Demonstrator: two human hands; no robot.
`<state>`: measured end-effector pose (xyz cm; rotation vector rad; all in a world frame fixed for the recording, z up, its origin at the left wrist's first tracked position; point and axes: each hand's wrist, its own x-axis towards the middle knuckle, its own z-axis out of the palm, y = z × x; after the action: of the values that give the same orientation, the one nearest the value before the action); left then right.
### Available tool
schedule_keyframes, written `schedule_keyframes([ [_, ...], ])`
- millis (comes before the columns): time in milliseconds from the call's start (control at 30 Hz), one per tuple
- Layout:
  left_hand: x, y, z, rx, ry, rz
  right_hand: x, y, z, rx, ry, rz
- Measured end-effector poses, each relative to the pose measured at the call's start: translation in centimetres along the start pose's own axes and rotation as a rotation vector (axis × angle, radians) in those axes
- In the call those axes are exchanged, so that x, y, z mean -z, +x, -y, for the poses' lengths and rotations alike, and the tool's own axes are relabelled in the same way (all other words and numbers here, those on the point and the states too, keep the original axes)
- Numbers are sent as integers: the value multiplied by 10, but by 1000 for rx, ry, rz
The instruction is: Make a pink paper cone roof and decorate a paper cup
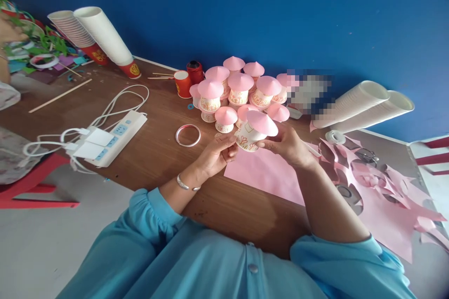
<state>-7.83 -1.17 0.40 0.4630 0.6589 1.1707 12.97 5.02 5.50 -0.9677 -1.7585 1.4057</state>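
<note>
Between my two hands is a paper cup house (246, 139), a white cup with red and yellow drawings under a pink paper cone roof (262, 123). It tilts a little to the right. My left hand (219, 154) pinches the cup's left side with bent fingers. On the right side, my right hand (289, 145) grips the cup close under the cone, its fingers partly hidden. Just behind stands a cluster of several similar pink-roofed cup houses (240, 83). Pink paper (266, 173) lies flat beneath my hands.
A power strip (121, 138) with chargers and white cables lies left, near a tape roll (188, 135). Stacked paper cups (105, 35) lean at the back left, more cup stacks (354, 103) at right. Pink paper scraps (372, 182) cover the right side. A blue wall (224, 9) stands behind.
</note>
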Motion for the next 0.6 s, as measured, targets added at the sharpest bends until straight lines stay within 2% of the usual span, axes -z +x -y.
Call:
schedule_keyframes([
  [200,0,1,1,36,-52,-59,-3,-2,-9,-16,56,-1],
  [433,-1,1,1,46,-111,-69,1,-10,-30,16,-16,-66],
  [600,-1,2,2,55,-78,-66,-7,-14,-37,66,39,-60],
])
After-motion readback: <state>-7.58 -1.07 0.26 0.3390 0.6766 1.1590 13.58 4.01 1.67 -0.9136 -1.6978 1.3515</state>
